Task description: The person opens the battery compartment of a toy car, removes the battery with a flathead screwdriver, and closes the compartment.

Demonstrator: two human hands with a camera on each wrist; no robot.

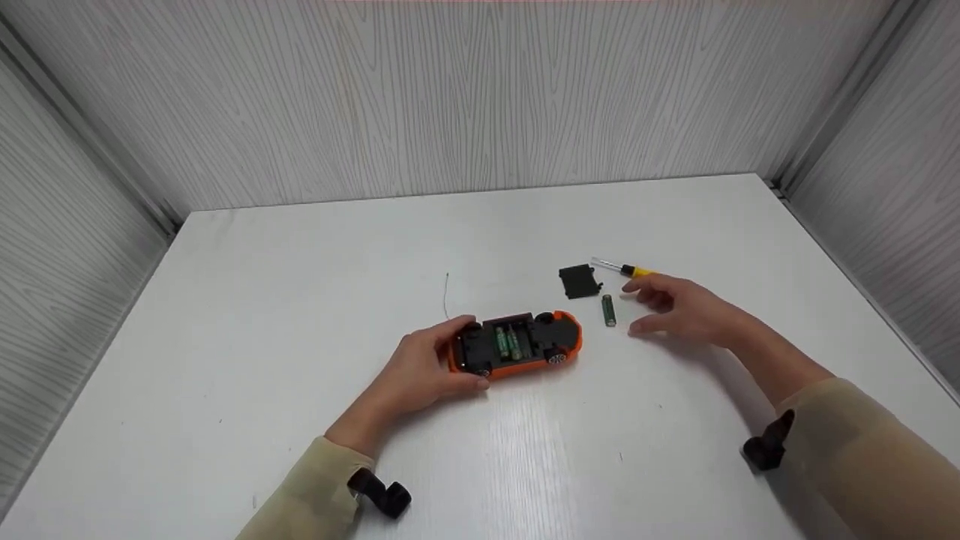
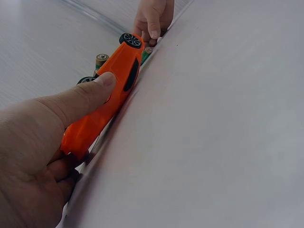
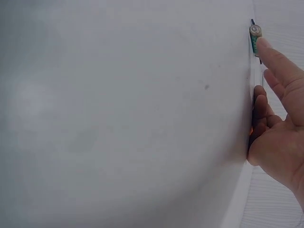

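An orange toy car [image 1: 517,346] lies upside down on the white table, its dark underside facing up and its battery bay uncovered. Two green batteries [image 1: 508,343] sit in the bay; an empty slot shows beside them. My left hand [image 1: 427,369] grips the car's left end, thumb [image 2: 92,90] along the near side. To the right of the car lies a loose green battery [image 1: 608,310]. Just right of that battery, my right hand [image 1: 679,307] hovers with thumb and fingers spread apart, holding nothing. In the right wrist view, the battery [image 3: 255,38] is beyond the thumb.
A black battery cover [image 1: 579,281] lies behind the loose battery. Beside it is a screwdriver [image 1: 626,268] with a yellow and black handle, partly hidden by my right hand. A thin wire [image 1: 446,294] sticks out behind the car. Grey wood-grain panels [image 1: 450,97] enclose the table.
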